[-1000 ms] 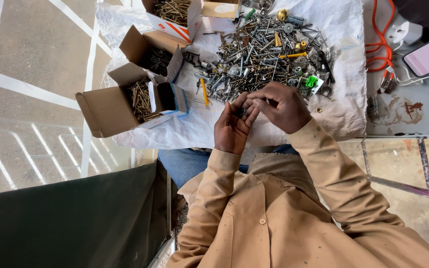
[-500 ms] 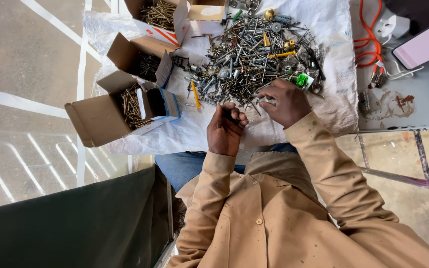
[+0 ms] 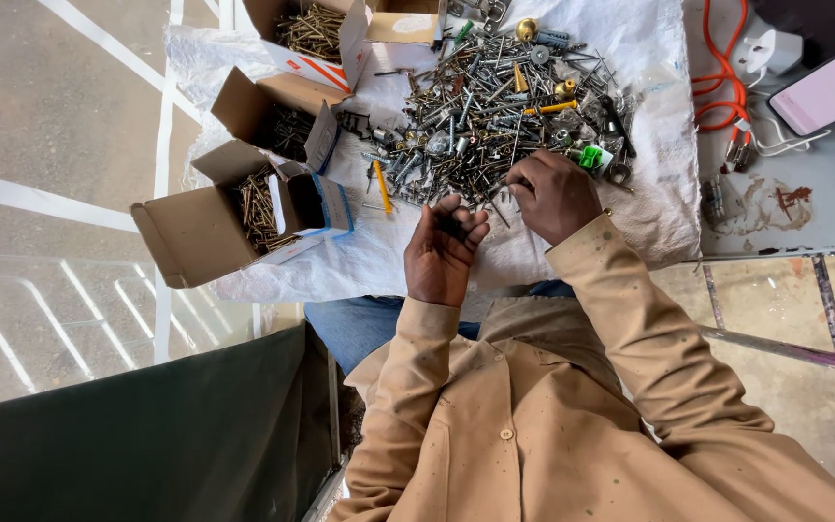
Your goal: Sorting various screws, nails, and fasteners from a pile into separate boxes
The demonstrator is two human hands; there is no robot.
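The pile (image 3: 495, 106) of mixed screws and fittings is lying on a white sack (image 3: 649, 145), directly beyond both hands. The right hand (image 3: 553, 198) is resting on the near edge of the pile, fingers curled down and pinching among the screws; what they are closing on is too small to tell. The left hand (image 3: 442, 251) is hovering just short of the pile, palm up and cupped, with fingers loosely bent around a few small dark screws (image 3: 453, 225) in the palm.

Left of the pile, three open cardboard boxes are sitting in a row. The near box (image 3: 244, 208) is holding brassy screws, the middle box (image 3: 277, 116) is holding darker ones, and the far box (image 3: 316, 29) is holding more brassy screws. A yellow plug (image 3: 383, 187) is lying between the pile and the near box.
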